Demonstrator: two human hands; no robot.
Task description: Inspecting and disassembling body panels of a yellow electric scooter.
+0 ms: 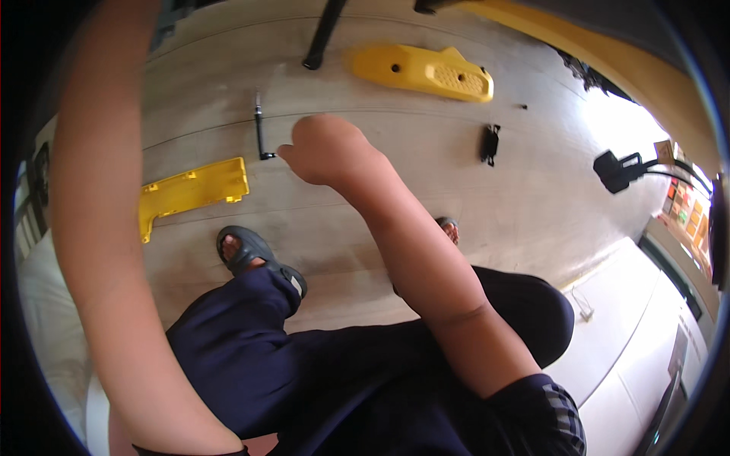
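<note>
My left arm [103,197] stretches up along the left side and leaves the picture at the top, so its hand is out of sight. In the middle, my right hand [327,148] is curled closed above the floor, back of the hand toward me. Its thumb points left; the curled fingers hide whatever may be inside. Just left of the thumb lies a slim black tool with a silver tip and a short bent end [260,133], like a socket wrench. The hand appears apart from it.
A yellow bracket-shaped cover [196,188] lies at left, a larger yellow moulded panel [418,72] farther off. A small black part [490,144] rests on the floor [365,251]. Black connector [617,172] hangs at right. White cabinet [623,334] stands lower right; a black leg [323,34] meets the floor.
</note>
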